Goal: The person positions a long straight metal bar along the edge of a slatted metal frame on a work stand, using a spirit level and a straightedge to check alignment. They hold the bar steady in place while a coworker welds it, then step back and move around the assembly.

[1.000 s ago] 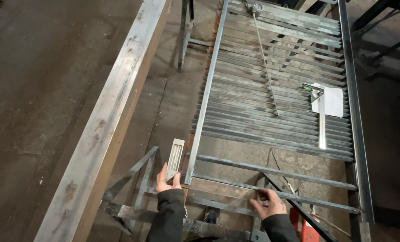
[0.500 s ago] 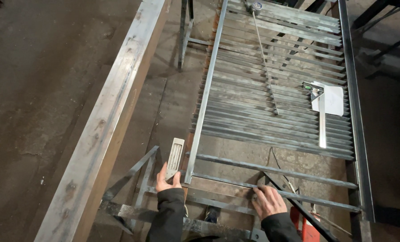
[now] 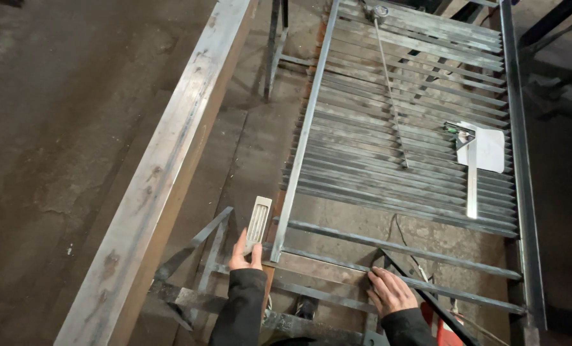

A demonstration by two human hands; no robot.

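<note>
Left hand (image 3: 245,254) grips the pale slotted gauge (image 3: 258,223) at seven o'clock, just beside the steel frame rail (image 3: 304,131). Right hand (image 3: 390,291) lies flat, open, on the crossbar (image 3: 395,280). Best keep the gauge parallel to the rail.

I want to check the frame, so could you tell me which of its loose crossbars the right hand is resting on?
The right hand rests on the nearest crossbar, the lowest in view, closer than the other spaced bar.

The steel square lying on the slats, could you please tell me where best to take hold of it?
Grip the long blade of the square near its middle, coming from above. It lies flat across the slats, the gaps letting fingers reach under its narrow edges; its short arm rests on white paper.
</note>
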